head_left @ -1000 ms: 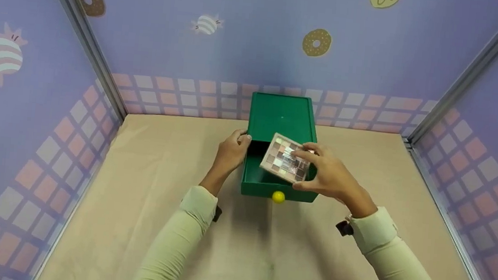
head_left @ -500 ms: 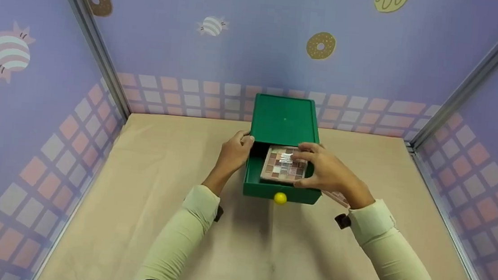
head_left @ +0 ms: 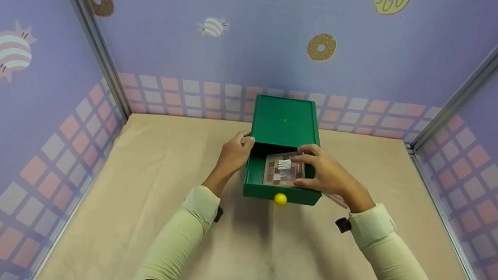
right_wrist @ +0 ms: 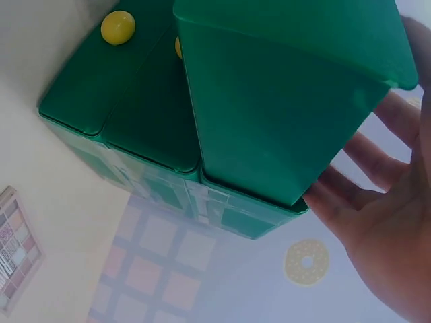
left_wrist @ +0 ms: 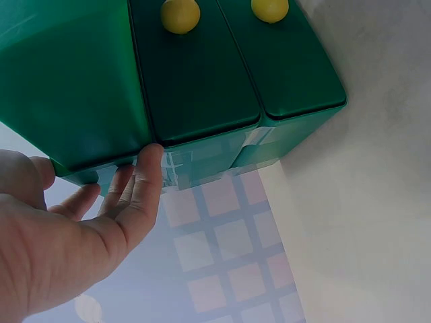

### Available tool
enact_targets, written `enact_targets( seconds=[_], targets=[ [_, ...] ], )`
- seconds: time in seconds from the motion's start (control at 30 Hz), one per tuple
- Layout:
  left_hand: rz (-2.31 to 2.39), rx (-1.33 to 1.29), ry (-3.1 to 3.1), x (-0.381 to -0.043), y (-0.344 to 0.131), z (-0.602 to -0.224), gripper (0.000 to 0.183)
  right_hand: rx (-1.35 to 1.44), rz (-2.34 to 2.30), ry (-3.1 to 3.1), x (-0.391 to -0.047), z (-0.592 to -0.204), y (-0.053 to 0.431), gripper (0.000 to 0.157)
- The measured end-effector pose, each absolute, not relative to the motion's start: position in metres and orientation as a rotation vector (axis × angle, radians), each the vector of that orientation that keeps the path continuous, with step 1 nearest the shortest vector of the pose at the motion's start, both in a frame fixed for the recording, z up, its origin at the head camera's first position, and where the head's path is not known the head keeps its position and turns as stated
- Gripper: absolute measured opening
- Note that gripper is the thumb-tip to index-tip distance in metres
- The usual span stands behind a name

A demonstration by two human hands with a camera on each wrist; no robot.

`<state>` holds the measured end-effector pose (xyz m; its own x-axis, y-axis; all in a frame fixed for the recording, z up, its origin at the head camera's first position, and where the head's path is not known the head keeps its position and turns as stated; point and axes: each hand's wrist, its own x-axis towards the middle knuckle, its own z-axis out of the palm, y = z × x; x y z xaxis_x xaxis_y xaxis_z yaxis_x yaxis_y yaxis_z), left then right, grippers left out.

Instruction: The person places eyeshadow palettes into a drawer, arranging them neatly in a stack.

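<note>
A green drawer cabinet (head_left: 284, 120) stands against the back wall, its top drawer (head_left: 256, 190) pulled out by a yellow knob's side. My left hand (head_left: 233, 154) holds the cabinet's left front corner; in the left wrist view its fingers (left_wrist: 147, 182) lie along the side wall. An eyeshadow palette (head_left: 275, 174) with a clear, shiny cover is down inside the drawer, slightly tilted. My right hand (head_left: 331, 176) grips its right part, thumb near the front edge and fingers near the back. In the right wrist view the drawer hides the palette.
Another eyeshadow palette (right_wrist: 15, 249) lies on the table to the right of the cabinet, mostly behind my right wrist in the head view. Two shut lower drawers (left_wrist: 195, 81) with yellow knobs sit beneath the top one. Patterned walls enclose the table.
The palette has gone from tilted above the drawer down into it, turning straighter, with my right hand on it. The second palette came into sight beside my wrist. My left hand stayed at the cabinet.
</note>
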<state>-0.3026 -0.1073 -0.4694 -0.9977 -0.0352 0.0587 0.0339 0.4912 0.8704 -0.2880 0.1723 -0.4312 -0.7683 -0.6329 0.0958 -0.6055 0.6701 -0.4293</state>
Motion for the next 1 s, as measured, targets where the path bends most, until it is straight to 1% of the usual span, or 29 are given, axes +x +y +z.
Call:
enact_targets(
  seconds=[0.2, 0.37, 0.57, 0.77, 1.0],
  targets=[
    [-1.573, 0.007, -2.647, -0.302, -0.107, -0.468, 0.050, -0.958, -0.803, 2.945, -0.290, -0.427, 0.181, 0.049],
    [-1.563, 0.027, -2.658, -0.302, -0.106, -0.467, 0.050, -0.743, -0.947, 3.117, -0.298, -0.431, 0.194, 0.046],
    [-1.551, 0.036, -2.668, -0.304, -0.107, -0.468, 0.050, -0.481, -1.097, 3.223, -0.313, -0.448, 0.216, 0.044],
    [-1.551, 0.038, -2.661, -0.304, -0.107, -0.469, 0.050, -0.349, -1.073, 3.204, -0.330, -0.479, 0.245, 0.056],
    [-1.528, 0.043, -2.671, -0.305, -0.106, -0.469, 0.050, -0.290, -0.894, 3.019, -0.337, -0.525, 0.280, 0.079]
  ],
)
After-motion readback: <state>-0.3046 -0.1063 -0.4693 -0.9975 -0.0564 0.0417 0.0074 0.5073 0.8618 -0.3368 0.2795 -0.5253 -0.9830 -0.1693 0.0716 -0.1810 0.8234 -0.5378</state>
